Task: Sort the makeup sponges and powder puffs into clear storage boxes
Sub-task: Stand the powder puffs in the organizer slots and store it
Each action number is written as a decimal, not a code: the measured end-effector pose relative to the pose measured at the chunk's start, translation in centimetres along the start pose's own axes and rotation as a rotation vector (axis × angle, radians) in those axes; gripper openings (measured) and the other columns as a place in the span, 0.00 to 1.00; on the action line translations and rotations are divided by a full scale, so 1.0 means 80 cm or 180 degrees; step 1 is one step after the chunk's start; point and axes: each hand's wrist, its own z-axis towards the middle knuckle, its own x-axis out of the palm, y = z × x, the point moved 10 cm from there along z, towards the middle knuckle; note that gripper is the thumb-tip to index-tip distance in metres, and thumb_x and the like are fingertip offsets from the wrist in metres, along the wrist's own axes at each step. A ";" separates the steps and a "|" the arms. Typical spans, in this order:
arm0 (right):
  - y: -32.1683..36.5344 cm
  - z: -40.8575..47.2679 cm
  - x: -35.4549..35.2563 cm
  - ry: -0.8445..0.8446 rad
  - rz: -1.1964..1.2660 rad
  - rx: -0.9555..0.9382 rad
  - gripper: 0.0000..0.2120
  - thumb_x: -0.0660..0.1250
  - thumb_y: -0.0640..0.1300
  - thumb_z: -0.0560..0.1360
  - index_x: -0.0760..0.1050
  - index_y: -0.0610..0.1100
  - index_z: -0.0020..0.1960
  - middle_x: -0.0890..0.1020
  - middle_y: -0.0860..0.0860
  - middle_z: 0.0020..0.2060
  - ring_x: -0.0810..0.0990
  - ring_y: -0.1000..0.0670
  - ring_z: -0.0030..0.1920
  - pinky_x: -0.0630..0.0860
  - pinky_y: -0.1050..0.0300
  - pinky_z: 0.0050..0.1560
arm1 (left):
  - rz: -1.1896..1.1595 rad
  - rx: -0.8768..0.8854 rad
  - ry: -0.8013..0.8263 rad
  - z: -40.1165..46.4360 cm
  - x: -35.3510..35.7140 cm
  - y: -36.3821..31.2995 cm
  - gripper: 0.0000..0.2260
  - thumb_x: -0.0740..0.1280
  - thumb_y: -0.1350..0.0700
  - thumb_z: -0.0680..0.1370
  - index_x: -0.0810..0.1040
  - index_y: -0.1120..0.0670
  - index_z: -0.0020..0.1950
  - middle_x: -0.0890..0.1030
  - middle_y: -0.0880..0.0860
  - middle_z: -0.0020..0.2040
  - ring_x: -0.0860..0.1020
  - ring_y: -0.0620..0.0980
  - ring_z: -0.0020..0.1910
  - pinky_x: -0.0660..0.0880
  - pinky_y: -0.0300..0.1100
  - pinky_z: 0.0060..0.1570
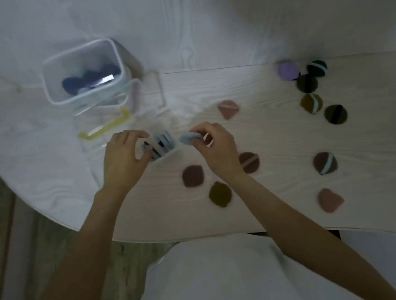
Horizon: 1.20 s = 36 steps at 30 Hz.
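**Blurry puff sorting on the table**

Everything's motion-blurred, so no labels readable. The tall clear box (pixel 83 72) holds dark blue bits I can't identify. The small clear box (pixel 159 147) has puffs standing on edge. My left hand (pixel 122 159) has its fingers spread over it; my right hand (pixel 213 145) pinches a light blue puff (pixel 188 138) just beside it.

a pale wood-grain table (pixel 262 137) carries a clear box (pixel 86 71) at the back left, with a yellow-edged lid (pixel 105 128) just in front of it. loose puffs lie scattered across it: a pink one (pixel 228 109), a maroon one (pixel 192 175), an olive one (pixel 220 194), a purple one (pixel 288 71) far right.
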 end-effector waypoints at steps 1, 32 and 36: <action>0.006 0.004 0.012 -0.0039 -0.0018 0.0003 0.04 0.68 0.40 0.73 0.78 0.43 0.48 0.80 0.50 0.42 0.76 0.51 0.41 0.74 0.57 0.40 | 0.0123 0.0104 0.0154 0.003 0.004 0.009 0.12 0.65 0.50 0.74 0.79 0.55 0.53 0.81 0.55 0.50 0.75 0.58 0.53 0.68 0.49 0.51; 0.059 0.016 0.148 0.0060 -0.2506 -0.1201 0.04 0.73 0.38 0.64 0.79 0.41 0.35 0.78 0.44 0.38 0.74 0.44 0.37 0.66 0.57 0.33 | 0.0331 0.0836 0.0105 -0.013 0.030 0.041 0.21 0.58 0.46 0.73 0.78 0.57 0.57 0.78 0.55 0.58 0.69 0.57 0.63 0.62 0.57 0.64; 0.057 0.018 0.150 0.0050 -0.2635 -0.1050 0.05 0.73 0.37 0.63 0.77 0.39 0.33 0.78 0.44 0.37 0.75 0.44 0.37 0.71 0.55 0.33 | 0.0553 0.0807 -0.0083 -0.005 0.021 0.029 0.19 0.59 0.46 0.72 0.81 0.57 0.49 0.78 0.56 0.53 0.67 0.55 0.54 0.61 0.49 0.51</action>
